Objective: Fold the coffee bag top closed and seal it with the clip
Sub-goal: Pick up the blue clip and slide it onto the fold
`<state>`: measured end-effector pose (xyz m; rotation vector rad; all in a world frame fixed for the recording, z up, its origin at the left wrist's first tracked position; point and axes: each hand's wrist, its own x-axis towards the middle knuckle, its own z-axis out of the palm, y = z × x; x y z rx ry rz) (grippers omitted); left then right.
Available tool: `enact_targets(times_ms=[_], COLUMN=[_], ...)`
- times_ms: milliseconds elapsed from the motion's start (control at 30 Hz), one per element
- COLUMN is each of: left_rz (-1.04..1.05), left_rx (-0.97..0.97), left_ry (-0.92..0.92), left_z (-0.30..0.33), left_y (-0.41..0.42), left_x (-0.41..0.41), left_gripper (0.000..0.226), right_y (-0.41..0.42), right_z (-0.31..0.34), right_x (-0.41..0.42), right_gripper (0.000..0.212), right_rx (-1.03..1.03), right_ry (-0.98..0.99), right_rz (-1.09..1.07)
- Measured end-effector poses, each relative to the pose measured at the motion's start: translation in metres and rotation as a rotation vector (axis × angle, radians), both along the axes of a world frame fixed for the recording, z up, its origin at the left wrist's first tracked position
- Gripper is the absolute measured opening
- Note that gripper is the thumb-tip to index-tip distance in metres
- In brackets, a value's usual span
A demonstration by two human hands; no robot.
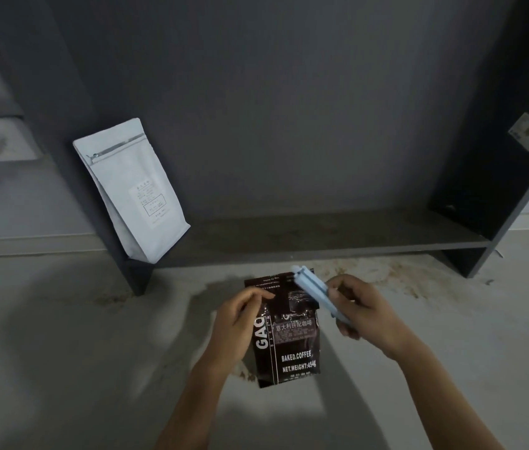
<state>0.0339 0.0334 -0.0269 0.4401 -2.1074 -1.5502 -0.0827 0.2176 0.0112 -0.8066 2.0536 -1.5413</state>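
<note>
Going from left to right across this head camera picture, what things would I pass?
Wall socket → white bag → left hand → dark coffee bag → right hand, holding the blue clip → sticker on the shelf's side panel.

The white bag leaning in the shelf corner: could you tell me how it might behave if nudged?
The white bag leans tilted against the shelf's side panel, so a nudge would probably slide or topple it. Its flat, bulging bottom suggests some weight. The smooth pouch looks fairly slippery.

Dark brown coffee bag (289,336) stands upright, pale blue clip (313,293) at its top corner.
</note>
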Motion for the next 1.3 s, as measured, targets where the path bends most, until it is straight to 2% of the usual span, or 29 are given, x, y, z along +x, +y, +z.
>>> enact_targets(times_ms=[100, 200, 300, 367, 467, 667, 833, 900, 1033, 1133, 1233, 1300], left_rz=[0.014, -0.041, -0.042, -0.042, -0.079, -0.039, -0.016, 0.002, 0.06, 0.049, 0.003, 0.007], left_rx=[0.046, -0.007, -0.111, -0.112, -0.074, -0.052, -0.122, -0.167, -0.174, -0.189, -0.21, -0.208], left_ry=[-0.027, -0.084, -0.075, -0.069, -0.079, -0.099, -0.113, -0.134, -0.158, -0.124, -0.107, -0.089], left_z=[0.011, 0.012, 0.004, 0.003, 0.005, 0.007, 0.007, 0.006, -0.002, -0.003, 0.004, 0.001], left_y=[0.006, 0.007, 0.001, -0.002, -0.004, 0.002, 0.009, 0.009, 0.003, 0.002, 0.007, 0.008], left_x=[0.007, 0.011, 0.01, 0.009, 0.009, 0.01, 0.009, 0.007, 0.004, 0.003, 0.0, -0.002], left_gripper=[0.047, 0.057, 0.047, 0.045, 0.044, 0.036, 0.035, 0.032, 0.032, 0.03, 0.021, 0.023], right_y=[-0.014, -0.022, -0.023, -0.02, -0.015, -0.009, -0.003, 0.0, 0.01, 0.017, 0.017, 0.016], right_z=[0.002, -0.001, 0.0, 0.003, 0.007, 0.016, 0.021, 0.021, 0.024, 0.03, 0.029, 0.024], right_x=[0.015, 0.024, 0.029, 0.031, 0.032, 0.024, 0.02, 0.019, 0.014, 0.009, 0.004, 0.001], right_gripper=[0.013, 0.013, 0.014, 0.023, 0.032, 0.02, 0.036, 0.036, 0.019, 0.023, 0.022, 0.018], right_rx=[0.069, 0.15, 0.149, 0.16, 0.224, 0.262, 0.301, 0.261, 0.055, -0.137, -0.241, -0.281], right_ry=[0.041, 0.078, 0.084, 0.129, 0.357, 0.55, 0.588, 0.546, 0.268, 0.145, 0.124, 0.139], right_rz=[0.08, 0.12, 0.154, 0.207, 0.229, 0.087, -0.032, -0.071, -0.042, 0.027, -0.092, -0.246])
